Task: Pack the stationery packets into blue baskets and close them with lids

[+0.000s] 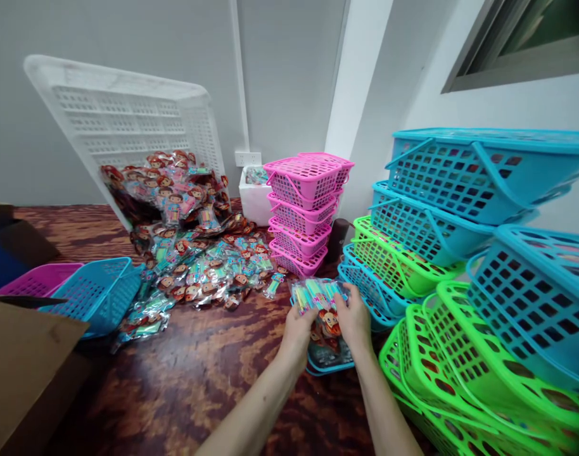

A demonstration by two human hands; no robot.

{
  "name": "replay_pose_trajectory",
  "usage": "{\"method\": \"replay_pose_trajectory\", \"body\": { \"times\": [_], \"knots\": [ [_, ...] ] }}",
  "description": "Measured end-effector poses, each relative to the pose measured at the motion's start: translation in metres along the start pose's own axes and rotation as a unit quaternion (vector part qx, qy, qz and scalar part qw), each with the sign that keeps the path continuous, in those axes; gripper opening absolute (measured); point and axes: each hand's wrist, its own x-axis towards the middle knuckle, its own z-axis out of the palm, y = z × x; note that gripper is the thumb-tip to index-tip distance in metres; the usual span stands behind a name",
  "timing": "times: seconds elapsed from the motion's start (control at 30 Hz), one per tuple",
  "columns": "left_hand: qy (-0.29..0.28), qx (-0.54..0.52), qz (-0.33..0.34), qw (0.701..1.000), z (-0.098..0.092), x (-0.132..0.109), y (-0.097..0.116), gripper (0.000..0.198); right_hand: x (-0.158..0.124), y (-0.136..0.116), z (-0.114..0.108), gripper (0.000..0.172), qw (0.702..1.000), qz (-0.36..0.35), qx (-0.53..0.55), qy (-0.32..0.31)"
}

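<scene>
Clear plastic packets (328,322) with a cartoon doll figure and pastel strips lie between my two hands, over a small blue basket (331,369). My left hand (299,330) grips their left side, its fingers closed at the edge. On the other side my right hand (354,316) is closed on the right edge, thumb on top. The packets cover most of the basket's inside, and dark packaging shows at its near end. Beyond my hands spreads a pile of similar packets (213,269) on the brown table (199,373).
A tipped white crate (123,117) spills packets at the back left. Pink lidded baskets (301,202) stand stacked behind my hands. Filled blue baskets (441,174) and green baskets (479,354) crowd the right. A blue basket (97,294) and a cardboard box (23,367) are left.
</scene>
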Motion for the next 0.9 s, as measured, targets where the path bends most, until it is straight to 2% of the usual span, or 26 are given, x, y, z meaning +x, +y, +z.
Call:
{"method": "replay_pose_trajectory", "body": {
  "times": [0.07,0.17,0.27,0.37,0.57,0.67,0.8,0.9],
  "knots": [
    [0.005,0.032,0.014,0.999,-0.001,0.002,0.000,0.040,-0.004,-0.003,0.000,0.041,0.998,-0.003,-0.056,-0.007],
    [0.011,0.089,0.029,0.996,-0.004,0.008,-0.002,0.032,-0.005,-0.004,-0.004,0.038,0.986,-0.049,-0.157,-0.013],
    [0.036,0.147,0.069,0.986,-0.007,0.010,-0.003,0.037,0.000,0.003,-0.008,0.043,0.972,-0.092,-0.213,-0.025],
    [0.069,0.220,0.111,0.967,-0.009,0.004,0.000,0.041,0.005,0.013,-0.009,0.054,0.972,-0.099,-0.208,-0.047],
    [0.085,0.369,0.176,0.909,-0.014,-0.005,0.000,0.022,-0.006,0.017,0.005,0.065,0.980,-0.098,-0.158,-0.067],
    [0.094,0.417,0.194,0.883,-0.022,-0.001,-0.013,0.035,-0.014,0.011,0.009,0.072,0.980,-0.091,-0.151,-0.097],
    [0.088,0.470,0.221,0.850,-0.036,0.008,-0.031,0.058,-0.017,0.005,0.006,0.069,0.976,-0.084,-0.166,-0.110],
    [0.071,0.525,0.271,0.804,-0.043,0.011,-0.033,0.061,-0.017,0.006,0.005,0.069,0.977,-0.146,-0.132,-0.087]
  ]
}}
